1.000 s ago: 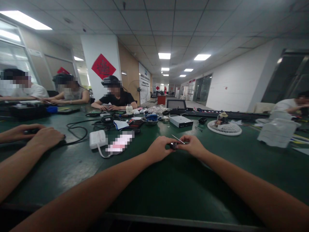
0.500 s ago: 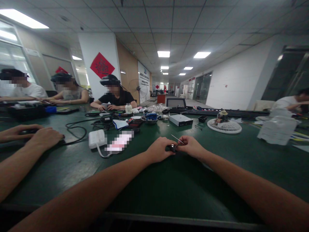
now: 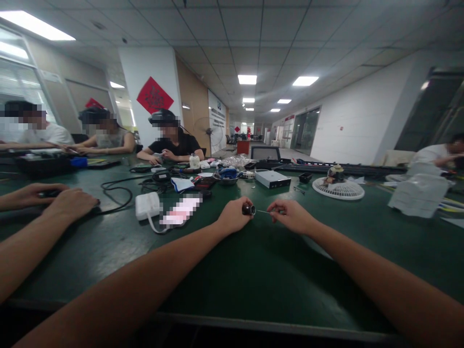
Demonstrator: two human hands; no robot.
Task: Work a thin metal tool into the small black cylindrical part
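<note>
Left hand (image 3: 234,217) grips a small dark cylinder (image 3: 248,209); right hand (image 3: 292,217) pinches a thin metal pin (image 3: 261,211), held level, its tip at the cylinder's 3 o'clock side.

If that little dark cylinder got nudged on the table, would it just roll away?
Probably, if it lay on its side: the small dark cylinder looks short and round, and the green tabletop looks flat and smooth. Its shiny surface may be slippery. Pinched in the left hand's fingertips, it seems light.
</note>
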